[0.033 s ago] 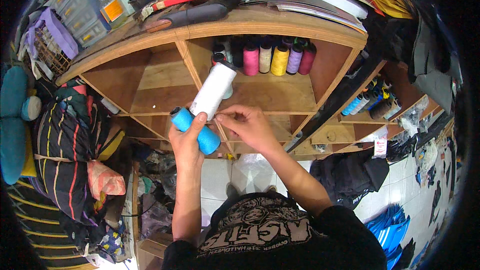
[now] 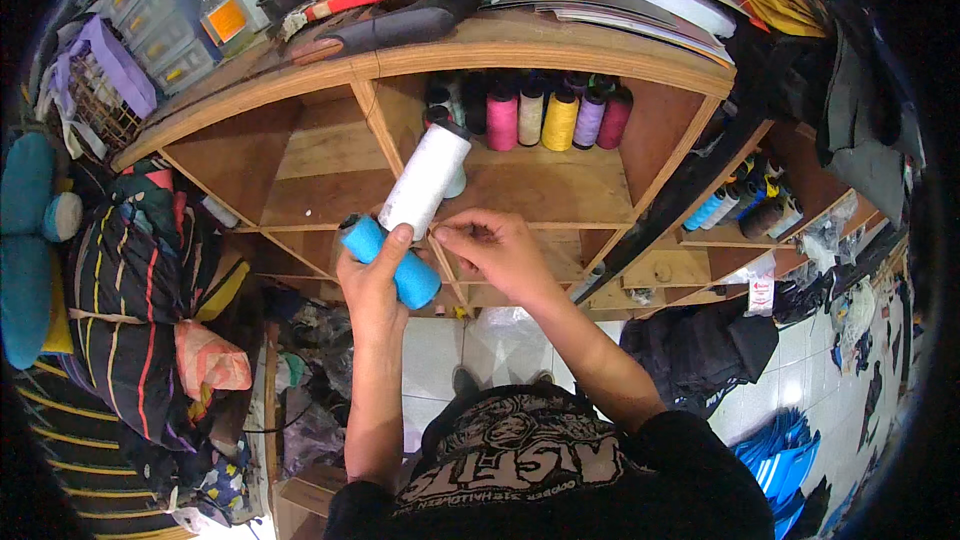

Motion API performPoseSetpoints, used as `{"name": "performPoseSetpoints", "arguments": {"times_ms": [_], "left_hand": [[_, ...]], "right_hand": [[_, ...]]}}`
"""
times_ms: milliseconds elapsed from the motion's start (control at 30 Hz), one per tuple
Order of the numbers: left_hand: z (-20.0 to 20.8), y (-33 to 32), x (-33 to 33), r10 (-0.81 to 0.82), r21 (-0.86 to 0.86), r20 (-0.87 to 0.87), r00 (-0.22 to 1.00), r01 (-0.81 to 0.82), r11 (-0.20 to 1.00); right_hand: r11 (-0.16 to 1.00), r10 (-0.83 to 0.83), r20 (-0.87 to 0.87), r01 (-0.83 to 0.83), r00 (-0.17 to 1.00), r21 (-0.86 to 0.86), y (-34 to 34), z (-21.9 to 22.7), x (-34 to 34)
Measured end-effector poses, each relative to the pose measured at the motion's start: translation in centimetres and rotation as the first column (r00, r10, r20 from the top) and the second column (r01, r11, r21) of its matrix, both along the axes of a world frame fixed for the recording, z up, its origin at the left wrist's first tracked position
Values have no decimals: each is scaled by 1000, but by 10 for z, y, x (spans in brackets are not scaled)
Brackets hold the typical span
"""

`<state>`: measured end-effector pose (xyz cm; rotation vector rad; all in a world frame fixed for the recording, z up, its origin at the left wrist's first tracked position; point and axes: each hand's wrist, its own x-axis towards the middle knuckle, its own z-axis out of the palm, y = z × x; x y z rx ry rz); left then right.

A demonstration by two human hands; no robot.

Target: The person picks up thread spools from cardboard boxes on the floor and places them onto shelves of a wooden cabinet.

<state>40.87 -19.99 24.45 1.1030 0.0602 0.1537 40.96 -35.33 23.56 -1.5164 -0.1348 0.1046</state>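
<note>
My left hand (image 2: 375,275) is closed around a blue thread spool (image 2: 415,280) and the lower end of a white thread spool (image 2: 427,180). The white one tilts up and to the right, its dark core end showing at the top. My left thumb presses where the two spools meet. Just right of the white spool's lower end, my right hand (image 2: 492,248) holds thumb and fingertips together in a pinch. Whatever lies between those fingertips is too small to make out.
A wooden shelf (image 2: 540,58) stands in front of me, with pink (image 2: 502,120), cream, yellow (image 2: 559,122), purple and maroon thread spools inside. More spools (image 2: 712,208) sit on the right shelf. Bundled striped cloth (image 2: 130,310) is at the left; black fabric (image 2: 700,345) lies at the right.
</note>
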Motion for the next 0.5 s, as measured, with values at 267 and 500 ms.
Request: {"name": "performPoseSetpoints", "arguments": {"times_ms": [267,500], "left_hand": [[-8,6,2,-17,-104,35,999,21,994],[7,12,-5,-119,-173,-30,992,112,979]], "right_hand": [[965,60,110,-86,992,247,22,-15,1],[945,273,-28,-263,962,195,-13,-38,7]]}}
